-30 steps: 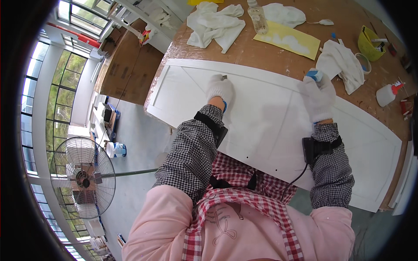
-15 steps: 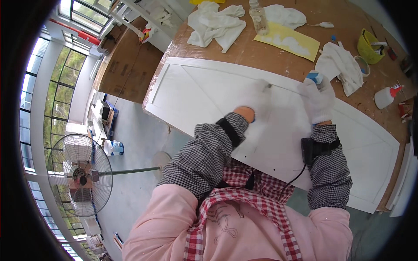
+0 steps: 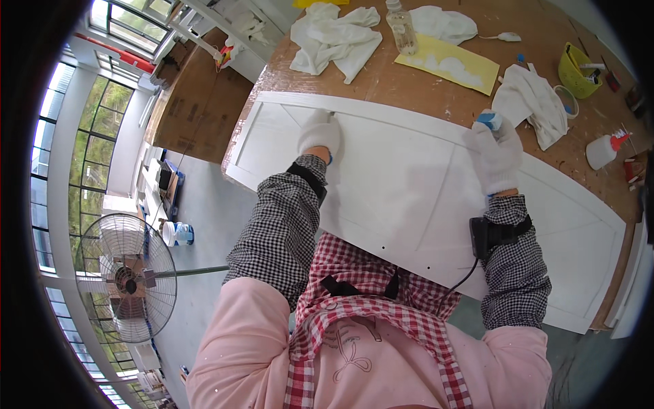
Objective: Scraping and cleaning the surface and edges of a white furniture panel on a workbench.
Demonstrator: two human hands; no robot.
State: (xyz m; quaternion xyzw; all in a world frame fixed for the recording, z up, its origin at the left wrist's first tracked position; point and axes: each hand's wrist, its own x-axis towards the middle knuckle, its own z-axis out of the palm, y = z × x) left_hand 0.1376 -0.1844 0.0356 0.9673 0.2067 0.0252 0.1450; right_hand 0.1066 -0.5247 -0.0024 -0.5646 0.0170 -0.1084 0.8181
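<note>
A long white panel point(image 3: 388, 180) with raised border strips and slanting lines lies on the brown-covered table in front of me. My left hand point(image 3: 319, 134), in a white glove, is down on its left part by the far border strip. The fingers are drawn together; a small greyish bit shows at their tips, too little to name. My right hand point(image 3: 499, 160), also gloved in white, is closed around a small blue-and-white object point(image 3: 488, 121) at the panel's far edge, right of the middle. Most of that object is hidden by the fingers.
Beyond the panel lie white cloths point(image 3: 337, 41), a clear bottle point(image 3: 402, 27), a yellow sheet point(image 3: 449, 63) with white smears and a crumpled white cloth point(image 3: 535, 102). Farther right are a yellow-green basket point(image 3: 579, 71) and a red-tipped white bottle point(image 3: 603, 151). A fan point(image 3: 126, 276) stands at left.
My left hand has slid left along the panel's far border, from near the middle to the left part. My right hand has stayed nearly in place, still holding the blue-and-white object.
</note>
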